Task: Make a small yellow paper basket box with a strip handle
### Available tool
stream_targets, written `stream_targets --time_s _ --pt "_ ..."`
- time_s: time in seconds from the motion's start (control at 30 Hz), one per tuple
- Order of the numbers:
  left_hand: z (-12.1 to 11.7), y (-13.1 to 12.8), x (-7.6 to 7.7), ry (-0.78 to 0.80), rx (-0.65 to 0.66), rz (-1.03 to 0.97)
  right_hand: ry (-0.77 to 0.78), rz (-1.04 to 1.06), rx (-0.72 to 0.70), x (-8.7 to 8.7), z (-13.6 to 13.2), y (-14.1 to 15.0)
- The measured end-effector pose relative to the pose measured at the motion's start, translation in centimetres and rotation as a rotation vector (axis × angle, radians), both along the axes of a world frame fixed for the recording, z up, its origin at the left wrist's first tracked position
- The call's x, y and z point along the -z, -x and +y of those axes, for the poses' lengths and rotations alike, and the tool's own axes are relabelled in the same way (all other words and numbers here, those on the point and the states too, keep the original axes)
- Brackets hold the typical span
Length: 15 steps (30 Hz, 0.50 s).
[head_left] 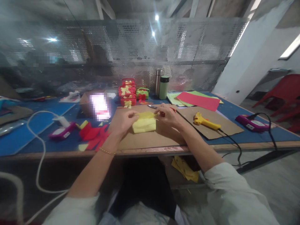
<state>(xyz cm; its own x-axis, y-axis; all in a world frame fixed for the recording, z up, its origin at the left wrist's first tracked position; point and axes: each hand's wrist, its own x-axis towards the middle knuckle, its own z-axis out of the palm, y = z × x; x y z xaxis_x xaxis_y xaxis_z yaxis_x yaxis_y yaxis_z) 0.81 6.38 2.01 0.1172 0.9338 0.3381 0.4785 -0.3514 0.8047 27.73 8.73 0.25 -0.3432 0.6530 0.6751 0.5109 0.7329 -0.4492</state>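
Observation:
A small yellow box-shaped piece of felt point(144, 124) rests on the brown cardboard sheet point(131, 142) in front of me, its raised upper flap folded at the back. My left hand point(126, 120) is closed, thumb and fingers pinching the flap's left end. At the right end, my right hand point(167, 114) pinches the other corner of the yellow felt. Scissors point(152, 107) with red handles lie behind and partly under my right hand. To the right, a yellow glue gun point(206, 121) lies on another cardboard piece.
Red gift-like boxes point(127, 90) with yellow bows and a green box point(142, 92) stand at the back, near two flasks point(164, 87). Red scraps point(92, 134) lie left, beside a lit phone point(100, 106). Purple power units point(253, 123) and cords flank the work area. Coloured sheets point(199, 100) lie back right.

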Motion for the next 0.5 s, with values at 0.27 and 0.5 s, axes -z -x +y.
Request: stream_targets --time_s 0.27,0.5 --pt "-1.2 -0.7 -1.2 -0.074 0.006 0.011 0.021 -0.013 -0.066 -0.2 0.0 -0.1" --pt "-1.7 -1.4 -1.8 -0.073 -0.014 -0.072 -0.056 0.022 -0.038 -1.0 -0.8 -0.2"
